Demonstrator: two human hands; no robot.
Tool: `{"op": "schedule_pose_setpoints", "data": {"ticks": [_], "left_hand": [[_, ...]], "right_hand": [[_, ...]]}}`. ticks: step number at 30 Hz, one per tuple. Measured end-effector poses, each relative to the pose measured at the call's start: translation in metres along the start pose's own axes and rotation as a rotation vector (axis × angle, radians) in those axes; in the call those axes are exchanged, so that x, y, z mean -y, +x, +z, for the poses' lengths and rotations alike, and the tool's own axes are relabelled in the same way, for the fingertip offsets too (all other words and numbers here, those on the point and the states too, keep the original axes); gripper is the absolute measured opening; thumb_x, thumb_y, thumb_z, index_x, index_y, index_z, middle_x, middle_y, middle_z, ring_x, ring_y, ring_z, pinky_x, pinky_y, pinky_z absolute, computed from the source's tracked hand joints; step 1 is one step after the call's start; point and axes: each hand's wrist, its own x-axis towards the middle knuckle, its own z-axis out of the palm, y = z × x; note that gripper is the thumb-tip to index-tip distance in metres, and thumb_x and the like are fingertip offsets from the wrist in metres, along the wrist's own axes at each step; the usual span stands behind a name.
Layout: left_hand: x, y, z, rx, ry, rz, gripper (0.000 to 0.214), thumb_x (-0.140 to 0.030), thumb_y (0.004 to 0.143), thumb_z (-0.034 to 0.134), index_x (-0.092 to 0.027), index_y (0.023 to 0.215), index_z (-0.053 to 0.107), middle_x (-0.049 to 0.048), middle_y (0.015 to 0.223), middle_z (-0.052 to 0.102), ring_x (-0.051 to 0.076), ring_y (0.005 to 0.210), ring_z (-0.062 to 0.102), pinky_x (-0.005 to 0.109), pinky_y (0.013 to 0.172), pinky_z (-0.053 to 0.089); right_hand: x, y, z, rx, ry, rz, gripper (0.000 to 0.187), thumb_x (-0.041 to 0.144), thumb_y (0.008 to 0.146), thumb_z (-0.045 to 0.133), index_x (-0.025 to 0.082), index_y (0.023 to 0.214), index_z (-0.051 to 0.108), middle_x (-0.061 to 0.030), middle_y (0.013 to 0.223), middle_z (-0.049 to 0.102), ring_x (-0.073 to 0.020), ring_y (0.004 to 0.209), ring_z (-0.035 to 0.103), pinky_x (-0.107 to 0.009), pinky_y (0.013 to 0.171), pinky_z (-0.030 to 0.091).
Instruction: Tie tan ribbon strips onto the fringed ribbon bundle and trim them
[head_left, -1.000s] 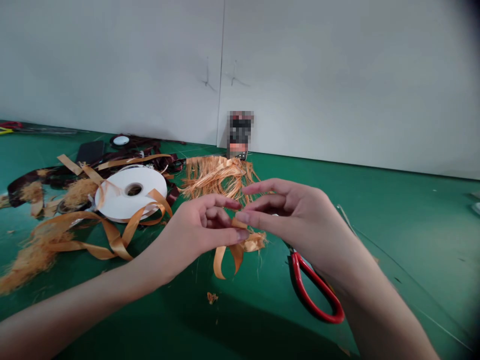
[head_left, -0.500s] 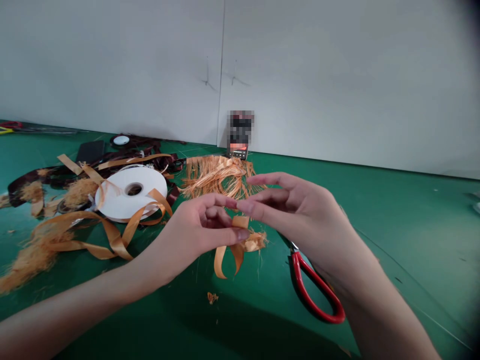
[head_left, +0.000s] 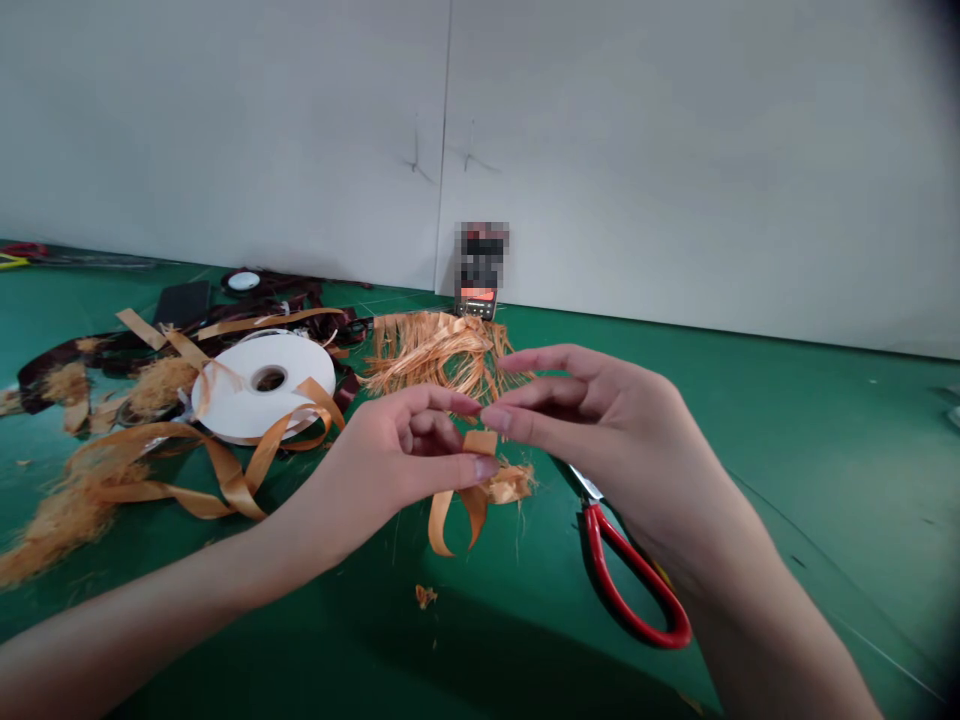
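Observation:
My left hand [head_left: 397,445] pinches a short piece of golden-orange ribbon [head_left: 475,508] between thumb and fingers. Two curled tails of ribbon hang below the thumb, and a frayed end sticks out to the right with loose fine threads. Close by, my right hand [head_left: 600,420] has its thumb and middle finger drawn together at my left index fingertip, while its index finger reaches out above. What those right fingertips hold, if anything, is too small to make out. Under the right wrist lie red-handled scissors [head_left: 637,590], partly hidden by that hand.
A white ribbon spool [head_left: 232,400] lies on the green table at left, amid ribbon lengths, fluffy thread clumps [head_left: 75,510] and dark ribbon. Behind my hands is a fringed orange strip [head_left: 427,350]. A phone [head_left: 477,285] leans against the white wall. A small scrap [head_left: 425,597] lies in front.
My right hand has shifted very slightly to the right, uncovering a little more of the scissors. My left hand and the ribbon stay almost still.

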Motion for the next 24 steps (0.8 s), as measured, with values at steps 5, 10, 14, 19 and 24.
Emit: {"op": "schedule_pose_setpoints", "data": {"ticks": [5, 10, 14, 19, 24], "left_hand": [[0.0008, 0.0006, 0.0003, 0.035, -0.033, -0.029, 0.032, -0.026, 0.071, 0.08, -0.023, 0.1, 0.065, -0.0039, 0.074, 0.069, 0.013, 0.072, 0.07, 0.025, 0.073, 0.056], [0.0006, -0.0006, -0.0003, 0.039, -0.019, -0.01, 0.03, -0.028, 0.073, 0.08, -0.023, 0.099, 0.066, -0.0041, 0.075, 0.067, 0.013, 0.072, 0.069, 0.024, 0.072, 0.055], [0.0013, -0.0007, -0.0014, 0.038, -0.034, -0.019, 0.032, -0.027, 0.071, 0.08, -0.022, 0.1, 0.065, -0.0031, 0.076, 0.068, 0.014, 0.073, 0.068, 0.025, 0.072, 0.055], [0.0014, 0.0011, -0.0002, 0.022, -0.022, -0.011, 0.034, -0.027, 0.07, 0.082, -0.022, 0.1, 0.066, -0.0059, 0.072, 0.064, 0.009, 0.067, 0.064, 0.018, 0.065, 0.052], [0.0022, 0.0023, 0.0006, 0.035, -0.08, 0.012, 0.029, -0.024, 0.073, 0.08, -0.022, 0.098, 0.066, -0.0056, 0.072, 0.067, 0.01, 0.07, 0.068, 0.019, 0.069, 0.055]], "right_hand": [[0.0001, 0.0002, 0.0011, 0.072, -0.016, 0.048, 0.036, 0.024, 0.065, 0.082, 0.02, 0.097, 0.065, 0.0007, 0.072, 0.076, -0.0157, 0.068, 0.071, -0.025, 0.062, 0.056], [0.0027, -0.0014, -0.0005, -0.02, 0.022, 0.001, 0.034, 0.024, 0.067, 0.081, 0.021, 0.097, 0.066, 0.0005, 0.075, 0.076, -0.0164, 0.073, 0.072, -0.027, 0.069, 0.057], [0.0019, -0.0015, -0.0024, 0.05, -0.011, 0.03, 0.038, 0.03, 0.067, 0.082, 0.021, 0.1, 0.065, -0.001, 0.077, 0.077, -0.0181, 0.075, 0.073, -0.028, 0.068, 0.057], [-0.0021, 0.0009, -0.0032, -0.057, -0.023, -0.079, 0.034, 0.029, 0.068, 0.081, 0.019, 0.097, 0.066, 0.0005, 0.071, 0.075, -0.0167, 0.073, 0.071, -0.028, 0.071, 0.055], [-0.002, 0.002, -0.0042, 0.043, -0.036, 0.002, 0.036, 0.024, 0.069, 0.079, 0.023, 0.101, 0.064, 0.0008, 0.075, 0.077, -0.0169, 0.072, 0.072, -0.026, 0.061, 0.055]]}}
